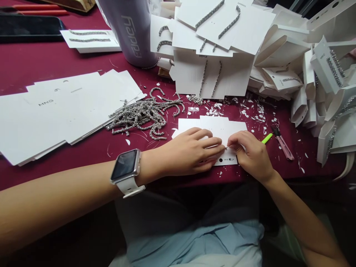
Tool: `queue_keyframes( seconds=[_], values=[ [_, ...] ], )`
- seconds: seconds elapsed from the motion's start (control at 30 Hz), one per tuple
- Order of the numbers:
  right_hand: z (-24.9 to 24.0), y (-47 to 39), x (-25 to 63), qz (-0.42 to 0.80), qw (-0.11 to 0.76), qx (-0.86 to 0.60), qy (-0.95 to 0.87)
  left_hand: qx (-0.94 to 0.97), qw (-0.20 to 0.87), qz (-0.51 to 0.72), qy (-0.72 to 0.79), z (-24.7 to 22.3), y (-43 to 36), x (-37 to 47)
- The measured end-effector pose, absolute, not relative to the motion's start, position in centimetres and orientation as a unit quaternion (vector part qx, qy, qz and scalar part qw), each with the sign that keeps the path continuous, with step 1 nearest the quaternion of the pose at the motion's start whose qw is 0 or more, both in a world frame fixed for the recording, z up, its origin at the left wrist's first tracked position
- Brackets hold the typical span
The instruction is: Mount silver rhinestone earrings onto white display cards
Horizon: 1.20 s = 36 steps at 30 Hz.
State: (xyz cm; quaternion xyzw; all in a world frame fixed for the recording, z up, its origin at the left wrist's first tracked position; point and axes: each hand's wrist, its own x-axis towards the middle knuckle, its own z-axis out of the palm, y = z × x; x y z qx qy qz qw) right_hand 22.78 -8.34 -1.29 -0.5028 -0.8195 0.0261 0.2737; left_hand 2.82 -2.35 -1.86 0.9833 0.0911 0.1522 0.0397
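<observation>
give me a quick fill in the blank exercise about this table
1. The left hand is over a white card, and its wrist wears a ____.
2. The pile of silvery chains lies to the ____ of that card.
3. The large print on the stacked cards reads ____.
4. The pink-handled tool lies to the ____ of the right hand.

Missing words: watch; left; MNG; right

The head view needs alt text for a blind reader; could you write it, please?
A left hand rests on a white card on a red table, the right hand pinching over it; around them are silvery chains, a purple cup and more cards.
</observation>
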Motion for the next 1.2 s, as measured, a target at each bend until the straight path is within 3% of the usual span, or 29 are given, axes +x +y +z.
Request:
queue_keyframes(
  seconds=[0.3, 1.2],
  values=[
    [-1.97, -8.75, 22.90, -0.057, 0.253, -0.471, -0.843, 0.983, 0.044, 0.156, 0.089, -2.06, -2.23, 2.76],
    [-2.09, -8.98, 22.72, -0.041, 0.292, -0.501, -0.814, 0.986, 0.058, 0.129, 0.094, -1.84, -2.31, 2.54]
  ],
)
